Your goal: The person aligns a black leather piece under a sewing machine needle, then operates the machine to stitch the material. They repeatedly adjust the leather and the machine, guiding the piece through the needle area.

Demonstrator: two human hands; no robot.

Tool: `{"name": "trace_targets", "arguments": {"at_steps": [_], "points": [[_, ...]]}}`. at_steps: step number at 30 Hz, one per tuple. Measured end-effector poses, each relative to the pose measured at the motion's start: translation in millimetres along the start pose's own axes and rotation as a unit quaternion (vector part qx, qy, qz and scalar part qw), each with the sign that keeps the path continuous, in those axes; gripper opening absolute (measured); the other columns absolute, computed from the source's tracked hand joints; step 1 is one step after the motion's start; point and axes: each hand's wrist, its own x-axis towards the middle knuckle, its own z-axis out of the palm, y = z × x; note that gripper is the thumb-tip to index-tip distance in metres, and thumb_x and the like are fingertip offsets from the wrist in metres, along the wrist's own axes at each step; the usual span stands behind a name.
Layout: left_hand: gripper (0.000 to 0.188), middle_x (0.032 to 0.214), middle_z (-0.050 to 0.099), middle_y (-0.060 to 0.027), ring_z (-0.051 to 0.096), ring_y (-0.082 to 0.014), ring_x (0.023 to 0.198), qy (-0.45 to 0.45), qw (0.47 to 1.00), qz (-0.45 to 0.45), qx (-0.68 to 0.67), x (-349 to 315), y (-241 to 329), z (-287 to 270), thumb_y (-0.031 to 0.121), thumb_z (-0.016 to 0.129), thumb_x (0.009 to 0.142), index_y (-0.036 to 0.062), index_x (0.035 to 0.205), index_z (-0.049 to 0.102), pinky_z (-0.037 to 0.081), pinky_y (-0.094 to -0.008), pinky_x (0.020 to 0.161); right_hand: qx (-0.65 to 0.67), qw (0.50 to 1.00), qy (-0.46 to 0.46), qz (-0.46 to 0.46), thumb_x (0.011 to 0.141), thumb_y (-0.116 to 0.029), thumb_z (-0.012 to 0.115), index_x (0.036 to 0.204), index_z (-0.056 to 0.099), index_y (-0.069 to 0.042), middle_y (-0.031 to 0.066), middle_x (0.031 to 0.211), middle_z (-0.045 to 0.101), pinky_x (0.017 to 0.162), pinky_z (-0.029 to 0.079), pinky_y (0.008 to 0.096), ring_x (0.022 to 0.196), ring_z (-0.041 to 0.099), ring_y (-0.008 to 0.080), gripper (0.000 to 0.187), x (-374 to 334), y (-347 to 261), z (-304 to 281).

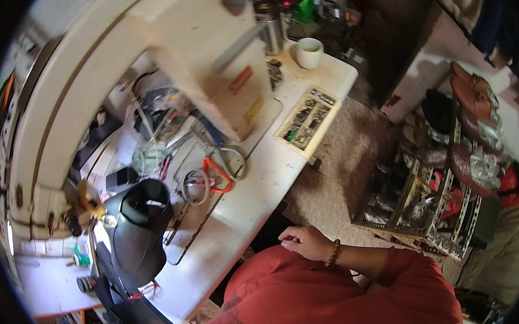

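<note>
My right hand (308,244) rests against the front of my red shirt. Its fingers are curled together, nothing shows in them, and a beaded bracelet circles the wrist. My left hand is out of view; only a sliver of skin shows at the lower edge. On the white table (251,192) to the left, a hollow black leather-like piece (137,238) stands beside the head of a cream sewing machine (63,104), its opening facing up. Scissors with orange handles (226,185) lie beyond it, nearer the table's middle. Neither hand touches these things.
A shallow box of small parts (304,124) sits at the table's right edge, with a white cup (309,54) farther back. Clear plastic bags (160,108) lie under the machine arm. A metal rack of shoes (449,158) stands on the floor to the right.
</note>
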Motion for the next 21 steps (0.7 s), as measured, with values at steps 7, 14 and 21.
{"name": "trace_targets", "arguments": {"at_steps": [7,14,21], "points": [[0.027,0.127,0.049,-0.0182,0.052,-0.0277,0.114,-0.008,0.995,0.093,-0.036,56,22,71,0.006,0.063,0.082,-0.0023,0.107,0.058,0.048,-0.0415,0.093,0.043,0.994,0.093,-0.025,0.089,-0.020,0.060,0.101,0.062,-0.002,0.0154,0.093,0.068,0.073,0.052,0.0352,0.085,0.067,0.0250,0.022,-8,23,-13],[0.025,0.128,0.049,-0.0182,0.052,-0.0278,0.114,0.019,0.985,0.140,-0.097,71,31,88,0.006,0.062,0.082,-0.0024,0.106,0.058,0.048,-0.0417,0.092,0.044,0.984,0.173,0.005,0.089,-0.022,0.060,0.098,0.062,-0.004,0.0120,0.088,0.068,0.070,0.051,0.0355,0.081,0.067,0.0263,0.020,-14,34,-18],[0.032,0.128,0.051,-0.0201,0.053,-0.0312,0.115,-0.104,0.979,0.171,-0.022,67,10,83,0.015,0.064,0.088,-0.0037,0.114,0.058,0.049,-0.0417,0.093,0.083,0.977,0.195,0.015,0.087,-0.022,0.060,0.094,0.063,-0.005,0.0130,0.091,0.066,0.071,0.050,0.0385,0.083,0.065,0.0290,0.020,-28,40,-1]]}}
